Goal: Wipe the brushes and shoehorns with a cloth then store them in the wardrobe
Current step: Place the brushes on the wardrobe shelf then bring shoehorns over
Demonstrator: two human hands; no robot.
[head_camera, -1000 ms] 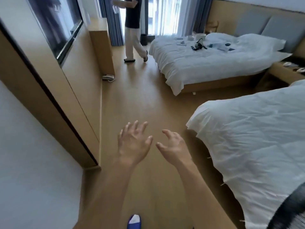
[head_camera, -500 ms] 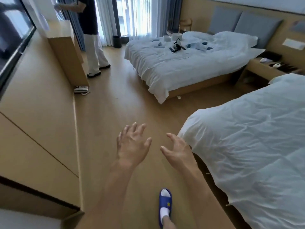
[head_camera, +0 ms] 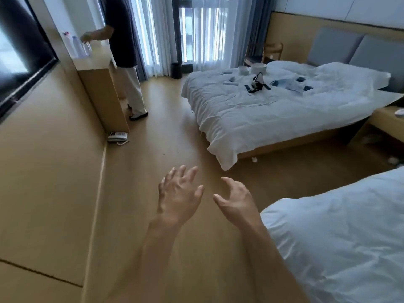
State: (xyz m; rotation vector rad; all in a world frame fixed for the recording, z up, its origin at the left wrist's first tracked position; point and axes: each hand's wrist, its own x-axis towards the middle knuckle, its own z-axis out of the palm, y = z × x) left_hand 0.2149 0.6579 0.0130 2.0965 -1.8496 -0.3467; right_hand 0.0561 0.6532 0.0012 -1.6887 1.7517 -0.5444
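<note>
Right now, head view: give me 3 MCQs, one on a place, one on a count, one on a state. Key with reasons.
1. Where is the telephone?
A. on the far bed
B. on the floor by the wooden cabinet
C. on the nightstand

2. How many beds show?
A. one
B. two
C. three

3. What do the left hand and right hand hold?
A. a cloth
B. a brush each
C. nothing, fingers spread

Key: 1 B, it lies on the floor at the foot of the cabinet. 2 B, the far bed and the near bed. 3 C, both hands hang open over bare floor.
</note>
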